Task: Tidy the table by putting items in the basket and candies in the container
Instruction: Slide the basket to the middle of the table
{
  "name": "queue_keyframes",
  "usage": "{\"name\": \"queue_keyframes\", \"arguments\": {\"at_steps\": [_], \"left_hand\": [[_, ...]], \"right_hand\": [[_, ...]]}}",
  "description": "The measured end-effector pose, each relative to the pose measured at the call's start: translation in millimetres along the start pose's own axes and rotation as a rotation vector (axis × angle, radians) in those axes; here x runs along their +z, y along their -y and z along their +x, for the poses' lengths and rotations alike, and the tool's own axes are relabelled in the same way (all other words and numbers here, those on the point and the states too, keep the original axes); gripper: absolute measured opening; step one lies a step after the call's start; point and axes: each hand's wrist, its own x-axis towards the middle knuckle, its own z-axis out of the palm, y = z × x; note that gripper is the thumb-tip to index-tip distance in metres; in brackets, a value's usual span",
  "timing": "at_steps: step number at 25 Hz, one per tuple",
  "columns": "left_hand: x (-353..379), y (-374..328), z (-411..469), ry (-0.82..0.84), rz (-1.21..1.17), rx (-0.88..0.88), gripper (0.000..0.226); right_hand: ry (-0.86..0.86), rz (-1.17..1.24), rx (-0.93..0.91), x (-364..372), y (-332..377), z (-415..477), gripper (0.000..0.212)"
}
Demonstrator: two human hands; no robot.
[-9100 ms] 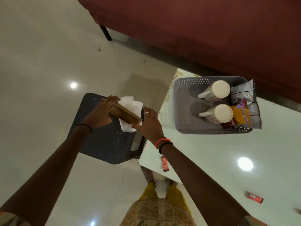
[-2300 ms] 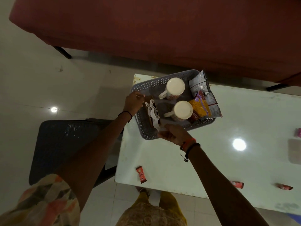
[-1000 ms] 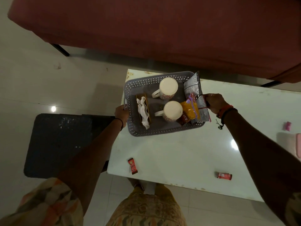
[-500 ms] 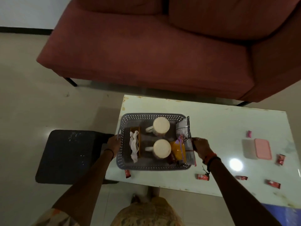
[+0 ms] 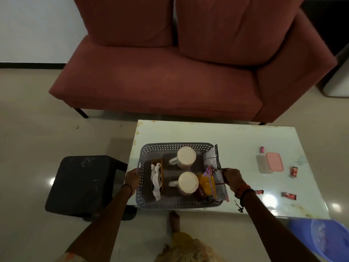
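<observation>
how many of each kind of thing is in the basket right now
mugs: 2
tissue holder with tissues: 1
snack packets: at least 4 (two silver, one orange, one red)
total: at least 7 in the grey basket

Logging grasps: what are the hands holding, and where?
Both hold the grey basket: left hand on its left rim, right hand on its right rim.
</observation>
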Motion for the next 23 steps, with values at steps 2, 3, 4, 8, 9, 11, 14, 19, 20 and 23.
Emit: {"name": "queue_keyframes", "arguments": {"at_steps": [2, 3, 4, 8, 9, 11, 14, 19, 20, 23], "left_hand": [[8, -1, -14, 0.004, 0.020, 0.018, 0.027], [13, -3, -21, 0.007, 0.029, 0.033, 0.027], [20, -5, -28, 0.012, 0.052, 0.049, 0.025], [56, -12, -47, 0.012, 0.193, 0.108, 0.027], [66, -13, -50, 0.015, 0.215, 0.120, 0.026], [94, -17, -54, 0.016, 0.198, 0.116, 0.021], [137, -25, -56, 0.017, 0.189, 0.081, 0.019], [201, -34, -47, -0.011, 0.192, 0.016, 0.021], [211, -35, -44, -0.010, 0.210, 0.009, 0.024], [237, -38, -27, 0.002, 0.253, -0.003, 0.029]], "right_hand": [[-0.014, 0.011, -0.004, -14, -11, -7, 0.030], [-0.029, 0.011, -0.004, -21, -16, -10, 0.030], [-0.037, 0.008, -0.002, -29, -20, -12, 0.030], [-0.066, 0.051, 0.021, -64, -39, -13, 0.027], [-0.068, 0.058, 0.030, -73, -44, -13, 0.024], [-0.073, 0.074, 0.059, -98, -53, -8, 0.020], [-0.094, 0.034, 0.103, -132, -61, 7, 0.030], [-0.066, -0.044, 0.152, -180, -75, 38, 0.034], [-0.063, -0.048, 0.157, -185, -78, 47, 0.035], [-0.067, -0.081, 0.163, -199, -81, 72, 0.040]]}}
